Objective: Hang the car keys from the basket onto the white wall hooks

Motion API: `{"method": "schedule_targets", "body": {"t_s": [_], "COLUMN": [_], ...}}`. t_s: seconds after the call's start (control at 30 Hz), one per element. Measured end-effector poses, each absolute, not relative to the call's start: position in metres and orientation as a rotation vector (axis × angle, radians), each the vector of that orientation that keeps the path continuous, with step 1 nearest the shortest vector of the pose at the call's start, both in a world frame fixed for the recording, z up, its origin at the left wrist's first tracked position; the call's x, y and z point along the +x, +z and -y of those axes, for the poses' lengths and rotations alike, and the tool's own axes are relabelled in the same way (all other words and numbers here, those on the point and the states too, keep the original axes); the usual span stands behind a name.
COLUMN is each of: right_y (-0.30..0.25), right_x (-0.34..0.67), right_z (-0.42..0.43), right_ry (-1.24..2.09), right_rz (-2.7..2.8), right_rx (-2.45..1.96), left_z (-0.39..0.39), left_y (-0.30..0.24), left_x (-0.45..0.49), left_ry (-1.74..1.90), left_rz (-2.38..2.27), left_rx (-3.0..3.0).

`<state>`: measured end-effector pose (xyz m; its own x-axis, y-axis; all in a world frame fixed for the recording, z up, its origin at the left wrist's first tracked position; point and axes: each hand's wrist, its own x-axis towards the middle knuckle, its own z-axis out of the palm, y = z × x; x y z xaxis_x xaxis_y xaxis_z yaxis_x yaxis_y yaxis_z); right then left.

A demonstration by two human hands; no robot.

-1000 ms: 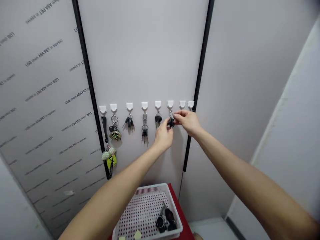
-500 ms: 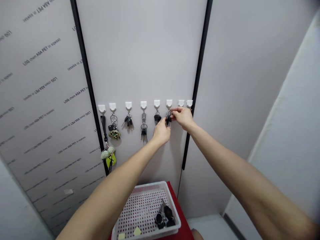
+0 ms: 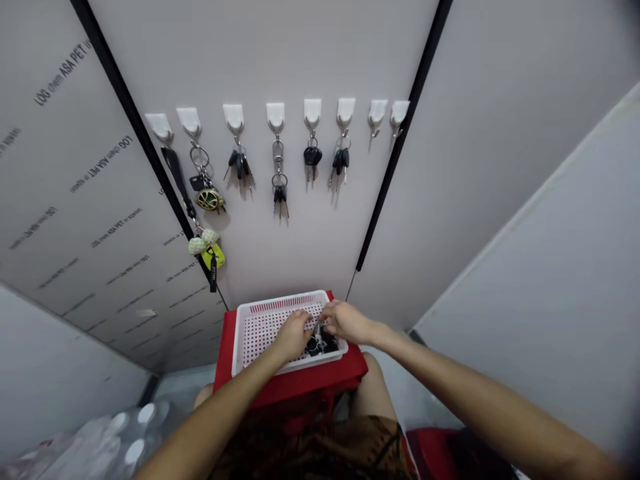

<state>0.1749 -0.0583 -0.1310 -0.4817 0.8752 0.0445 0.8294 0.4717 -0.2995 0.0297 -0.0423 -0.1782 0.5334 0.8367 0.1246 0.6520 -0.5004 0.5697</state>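
Both hands [image 3: 294, 335] [image 3: 349, 323] dropped to the basket [image 3: 273, 306], perhaps touching keys [image 3: 327, 344].

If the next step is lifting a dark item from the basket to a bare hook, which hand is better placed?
Probably the right hand. Both it and the left hand are by the dark items in the basket, but the bare hooks end the row on the right, its side.

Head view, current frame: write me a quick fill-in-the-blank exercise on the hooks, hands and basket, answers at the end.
1. The wall hooks number ____ in all.
2. At the row's right end, ____ hooks hold nothing.
3. The lime-yellow tag hangs below the ____ hook from the left.
4. The left hand and right hand are at dark items in a basket coloured ____.

Missing words: eight; two; first; white.
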Motion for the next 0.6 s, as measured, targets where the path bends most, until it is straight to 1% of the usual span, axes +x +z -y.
{"method": "schedule_targets", "body": {"t_s": [0.07,0.17,0.37,0.5,0.6], "right_y": [-0.147,-0.153,-0.152,-0.156,-0.162], "right_x": [0.171,0.167,0.161,0.156,0.155], "right_z": [0.065,0.067,0.071,0.072,0.07], "right_ry": [0.261,0.166,0.183,0.231,0.229], "right_rz": [2.629,2.714,2.733,2.641,2.512], "right_rx": [-1.493,-1.528,-1.597,-1.697,-1.746], "left_z": [0.047,0.049,0.053,0.051,0.046], "left_y": [-0.187,-0.186,-0.175,-0.174,-0.175], "left_x": [0.025,0.02,0.012,0.012,0.015], "left_ry": [0.571,0.534,0.288,0.293,0.387], "left_rz": [-1.206,-1.172,-1.05,-1.128,-1.249], "left_rx": [2.317,2.272,2.207,2.137,2.07]}}
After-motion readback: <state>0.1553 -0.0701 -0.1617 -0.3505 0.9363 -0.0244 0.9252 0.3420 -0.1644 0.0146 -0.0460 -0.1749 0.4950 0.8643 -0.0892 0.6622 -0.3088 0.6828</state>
